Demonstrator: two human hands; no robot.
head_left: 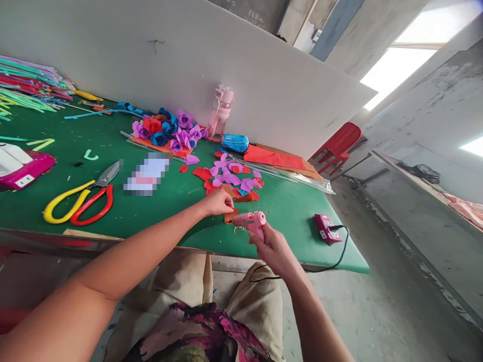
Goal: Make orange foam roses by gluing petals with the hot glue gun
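Note:
My right hand (272, 245) is wrapped round the handle of a pink hot glue gun (250, 220). Its nozzle points left, at a brown crepe paper petal (230, 216). The fingers of my left hand (219, 202) are pinched together on that petal, low over the green table (151, 221). Just beyond them lies a loose heap of paper petals (226, 173) in purple, red, brown and blue. Finished paper flowers (166, 128) in purple, blue and red are piled farther back on the left.
Scissors (90, 193) with one yellow and one red handle lie on the left. A pink bottle (221, 113) stands against the grey partition (151, 70). A blue packet (235, 143) and red paper (275, 157) lie beside it. A corded power box (326, 229) sits near the right edge.

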